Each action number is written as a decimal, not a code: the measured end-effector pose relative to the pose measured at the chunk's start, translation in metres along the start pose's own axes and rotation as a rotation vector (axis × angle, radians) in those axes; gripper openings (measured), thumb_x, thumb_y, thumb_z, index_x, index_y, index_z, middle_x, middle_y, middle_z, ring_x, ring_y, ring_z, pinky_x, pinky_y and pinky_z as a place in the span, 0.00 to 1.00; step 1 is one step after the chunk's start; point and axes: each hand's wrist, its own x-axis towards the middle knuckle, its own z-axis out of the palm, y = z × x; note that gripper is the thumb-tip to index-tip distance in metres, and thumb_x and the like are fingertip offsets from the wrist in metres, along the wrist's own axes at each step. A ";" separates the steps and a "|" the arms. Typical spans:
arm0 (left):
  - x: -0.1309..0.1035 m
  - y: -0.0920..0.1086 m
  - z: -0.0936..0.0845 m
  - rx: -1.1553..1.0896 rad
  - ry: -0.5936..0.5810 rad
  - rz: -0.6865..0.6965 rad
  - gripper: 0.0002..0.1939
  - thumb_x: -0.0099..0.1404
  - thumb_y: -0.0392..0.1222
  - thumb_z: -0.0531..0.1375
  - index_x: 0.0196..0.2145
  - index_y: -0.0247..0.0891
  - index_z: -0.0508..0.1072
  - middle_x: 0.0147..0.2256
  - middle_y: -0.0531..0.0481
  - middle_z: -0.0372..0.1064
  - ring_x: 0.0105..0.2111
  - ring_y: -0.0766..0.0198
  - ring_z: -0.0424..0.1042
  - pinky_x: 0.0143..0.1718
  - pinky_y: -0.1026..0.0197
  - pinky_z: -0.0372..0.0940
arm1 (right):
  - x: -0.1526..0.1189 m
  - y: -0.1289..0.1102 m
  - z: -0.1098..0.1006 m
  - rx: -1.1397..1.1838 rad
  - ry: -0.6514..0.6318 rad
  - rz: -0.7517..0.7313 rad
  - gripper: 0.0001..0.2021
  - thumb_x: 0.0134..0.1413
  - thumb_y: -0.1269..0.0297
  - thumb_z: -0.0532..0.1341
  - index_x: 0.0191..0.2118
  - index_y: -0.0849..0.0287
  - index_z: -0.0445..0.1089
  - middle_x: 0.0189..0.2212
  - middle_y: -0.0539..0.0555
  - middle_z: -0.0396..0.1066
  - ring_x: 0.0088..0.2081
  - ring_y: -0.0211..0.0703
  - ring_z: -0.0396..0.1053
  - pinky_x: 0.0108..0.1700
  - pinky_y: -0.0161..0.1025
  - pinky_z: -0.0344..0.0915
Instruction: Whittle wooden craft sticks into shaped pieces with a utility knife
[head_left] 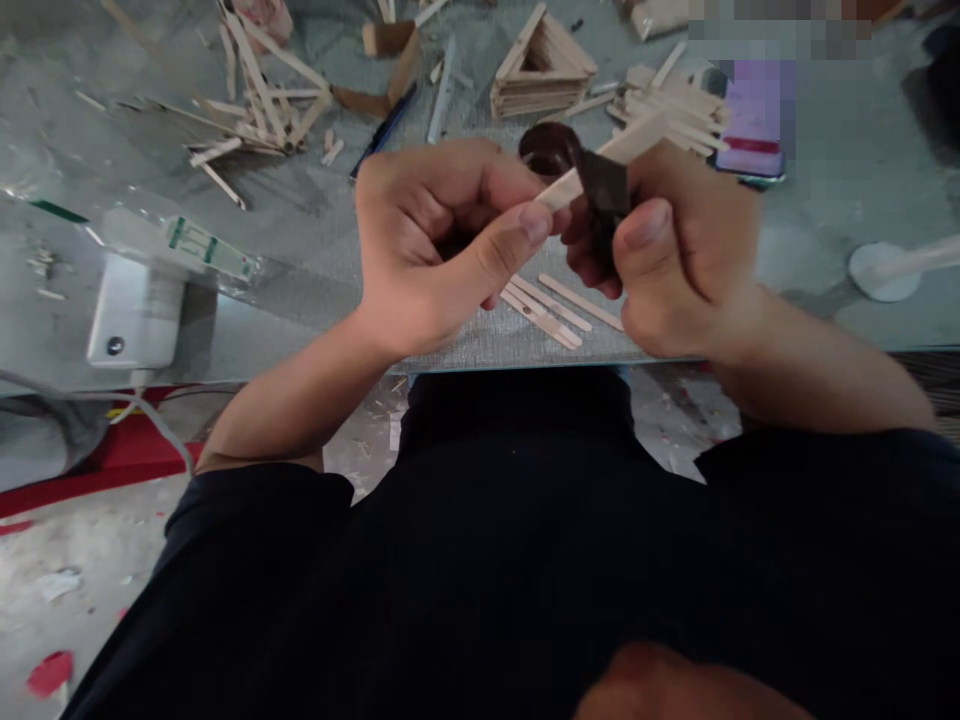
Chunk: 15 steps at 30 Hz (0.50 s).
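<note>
My left hand [457,235] pinches one end of a pale wooden craft stick [561,190] between thumb and fingers. My right hand [679,245] is closed around a dark brown tool with a flat, blocky head [606,185], whose exact kind I cannot make out. The stick passes at the tool's head, and its far part slants up to the right. Just behind sits a glossy dark brown ring [551,148]; whether it joins the tool is unclear. Below the hands, several loose craft sticks [551,312] lie near the table's front edge.
A triangular stack of craft sticks [544,85] stands behind the hands. Stick piles lie at back left [277,115] and right [667,110], near a purple-screened phone [754,110]. At left are a white power block [135,315] with cable and a clear plastic wrapper [210,250].
</note>
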 end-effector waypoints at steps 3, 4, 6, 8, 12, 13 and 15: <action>0.002 -0.001 0.000 0.044 0.019 0.011 0.15 0.77 0.54 0.68 0.38 0.41 0.84 0.25 0.55 0.69 0.21 0.72 0.67 0.28 0.62 0.62 | 0.002 0.002 -0.001 -0.144 0.115 -0.075 0.22 0.83 0.43 0.52 0.50 0.53 0.74 0.33 0.53 0.72 0.29 0.39 0.68 0.34 0.41 0.68; 0.003 -0.002 -0.001 0.057 0.023 0.009 0.15 0.77 0.53 0.69 0.38 0.41 0.84 0.24 0.55 0.69 0.22 0.72 0.66 0.28 0.62 0.62 | 0.003 0.003 -0.001 -0.187 0.118 -0.091 0.22 0.84 0.43 0.51 0.50 0.53 0.74 0.33 0.52 0.72 0.29 0.39 0.69 0.35 0.41 0.69; 0.004 -0.002 -0.001 0.080 0.023 0.001 0.14 0.77 0.51 0.69 0.37 0.40 0.84 0.25 0.55 0.68 0.22 0.71 0.65 0.29 0.62 0.63 | 0.005 0.005 -0.002 -0.267 0.114 -0.103 0.25 0.84 0.41 0.49 0.50 0.54 0.74 0.33 0.52 0.73 0.30 0.38 0.70 0.36 0.41 0.70; 0.006 -0.001 -0.001 0.107 0.025 0.000 0.11 0.77 0.46 0.69 0.36 0.40 0.83 0.25 0.55 0.67 0.22 0.71 0.64 0.30 0.61 0.63 | 0.008 0.007 -0.005 -0.325 0.094 -0.125 0.25 0.85 0.41 0.48 0.50 0.54 0.74 0.33 0.51 0.73 0.30 0.37 0.70 0.36 0.40 0.70; 0.008 0.004 -0.002 0.184 0.028 -0.002 0.10 0.77 0.39 0.68 0.34 0.40 0.82 0.26 0.54 0.68 0.24 0.70 0.63 0.30 0.60 0.59 | 0.010 0.009 -0.011 -0.394 0.052 -0.172 0.23 0.86 0.45 0.47 0.49 0.52 0.72 0.33 0.50 0.72 0.30 0.38 0.68 0.34 0.41 0.66; 0.008 0.005 -0.003 0.208 0.025 -0.004 0.11 0.77 0.38 0.67 0.34 0.40 0.82 0.27 0.54 0.69 0.25 0.70 0.64 0.30 0.60 0.58 | 0.010 0.009 -0.012 -0.407 0.047 -0.167 0.23 0.85 0.44 0.46 0.48 0.51 0.72 0.33 0.50 0.71 0.30 0.39 0.67 0.34 0.42 0.65; 0.008 0.003 -0.001 0.242 0.019 -0.006 0.12 0.77 0.39 0.67 0.33 0.40 0.81 0.27 0.53 0.69 0.27 0.69 0.66 0.30 0.59 0.58 | 0.011 0.008 -0.013 -0.420 0.027 -0.121 0.23 0.84 0.42 0.45 0.48 0.49 0.71 0.33 0.51 0.70 0.30 0.41 0.66 0.35 0.44 0.64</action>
